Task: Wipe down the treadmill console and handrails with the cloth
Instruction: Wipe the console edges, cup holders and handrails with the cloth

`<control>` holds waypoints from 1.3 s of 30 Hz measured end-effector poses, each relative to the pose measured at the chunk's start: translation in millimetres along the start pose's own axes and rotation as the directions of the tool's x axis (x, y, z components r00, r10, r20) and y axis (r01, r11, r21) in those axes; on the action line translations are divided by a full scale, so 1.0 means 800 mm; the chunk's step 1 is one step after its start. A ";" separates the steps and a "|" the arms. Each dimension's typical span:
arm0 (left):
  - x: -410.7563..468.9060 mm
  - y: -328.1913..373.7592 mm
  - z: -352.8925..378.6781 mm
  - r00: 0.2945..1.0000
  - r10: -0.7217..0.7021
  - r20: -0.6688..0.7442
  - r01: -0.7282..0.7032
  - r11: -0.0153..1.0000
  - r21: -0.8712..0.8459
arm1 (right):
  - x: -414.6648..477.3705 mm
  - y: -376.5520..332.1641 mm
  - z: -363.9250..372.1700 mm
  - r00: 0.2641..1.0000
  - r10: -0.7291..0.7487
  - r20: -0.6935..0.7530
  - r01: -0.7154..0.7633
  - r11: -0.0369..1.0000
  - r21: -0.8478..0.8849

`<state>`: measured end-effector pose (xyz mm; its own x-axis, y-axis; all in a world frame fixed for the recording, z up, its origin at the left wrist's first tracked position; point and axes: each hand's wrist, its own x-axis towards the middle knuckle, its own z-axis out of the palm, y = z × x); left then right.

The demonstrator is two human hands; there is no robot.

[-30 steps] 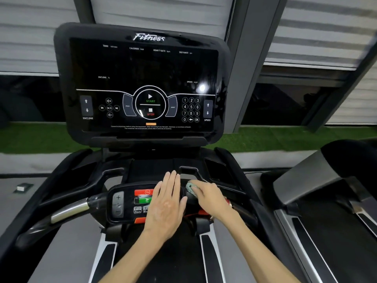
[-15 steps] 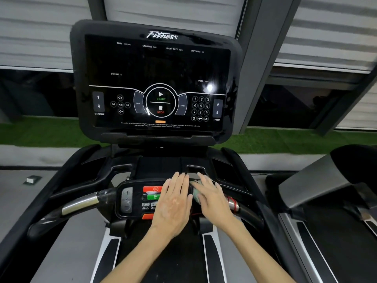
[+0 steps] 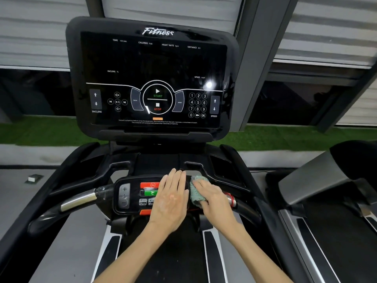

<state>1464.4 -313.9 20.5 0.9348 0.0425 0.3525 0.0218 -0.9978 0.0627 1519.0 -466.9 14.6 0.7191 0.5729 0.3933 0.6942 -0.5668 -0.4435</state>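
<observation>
On lower control panel (image 3: 130,198) of treadmill, head view: left hand (image 3: 171,200) lies flat, palm down, fingers straight and together, holding nothing, and covers the right part of the red and green buttons. Right hand (image 3: 215,198) sits just beside it, on right end of panel. Teal cloth (image 3: 195,192) is bunched under right hand: fingers lie nearly straight on top and press it down, not curled round it. Cloth sticks out past the fingertips and along the thumb side, close to left hand's little-finger edge. Can't tell if thumb pinches cloth, mostly hidden. Red ring (image 3: 231,198) on right handrail shows just behind right hand; that rail is mostly covered by the wrist. Left handrail (image 3: 78,201), chrome sleeve, untouched. Big display (image 3: 155,78) upright above, dark, glare spot on its right. Small print on panel buttons unreadable. Second treadmill (image 3: 326,211) cut off at right edge
</observation>
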 end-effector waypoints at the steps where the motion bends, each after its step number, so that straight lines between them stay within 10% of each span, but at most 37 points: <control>1: 0.000 0.000 -0.001 1.000 0.000 0.004 0.000 1.000 -0.002 | 0.008 -0.003 -0.003 1.000 0.018 0.003 -0.018 0.999 0.029; 9: -0.001 -0.002 0.002 1.000 0.013 -0.008 -0.013 1.000 0.007 | -0.017 0.020 -0.003 0.995 -0.098 0.016 0.099 0.983 -0.155; 15: 0.000 0.002 0.004 1.000 -0.012 -0.001 0.012 1.000 -0.002 | -0.064 0.075 -0.028 0.985 0.170 -0.014 -0.171 0.978 -0.120; 39: 0.001 0.000 -0.001 1.000 -0.002 0.007 0.002 1.000 0.022 | -0.019 0.018 0.016 0.986 -0.154 -0.069 0.143 0.979 -0.146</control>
<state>1464.6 -313.5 21.2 0.9373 0.0439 0.3457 0.0311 -0.9986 0.0426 1517.4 -476.3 -8.3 0.6040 0.6108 0.5119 0.7867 -0.5599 -0.2602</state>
